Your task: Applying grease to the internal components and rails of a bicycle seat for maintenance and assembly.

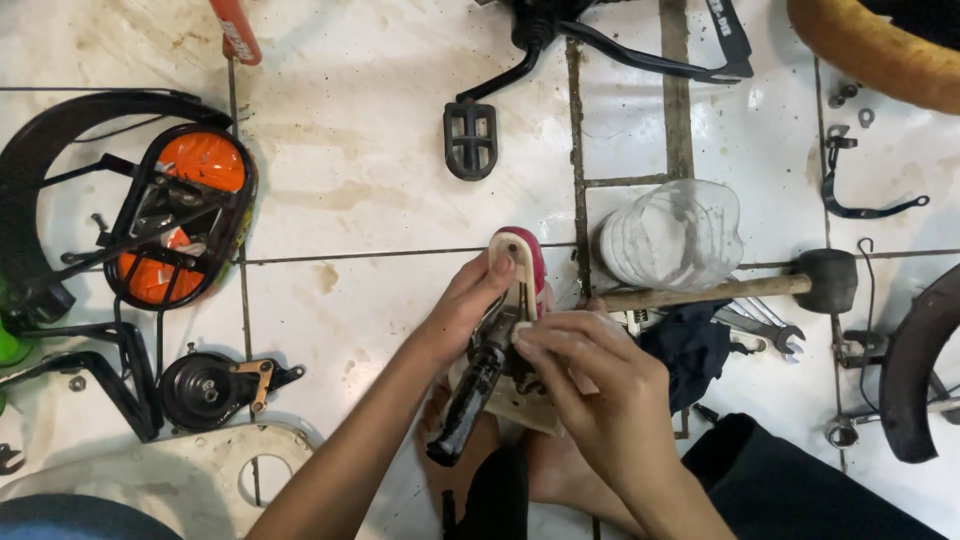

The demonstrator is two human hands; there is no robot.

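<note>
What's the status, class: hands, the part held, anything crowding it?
Left hand grips pink-and-cream saddle. Right hand closed on black-handled tool at its underside. Mallet, wrenches, clear plastic bottle close alongside.

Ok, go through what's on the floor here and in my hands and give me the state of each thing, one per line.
Left hand: gripping the saddle's nose.
Right hand: closed on the saddle's underside.
Saddle: upside down, held off the floor.
Black-handled tool: against the saddle's underside.
Mallet: lying flat.
Clear plastic container: on its side.
Pedal and crank: detached, lying flat.
Wrenches: lying loose.
</note>
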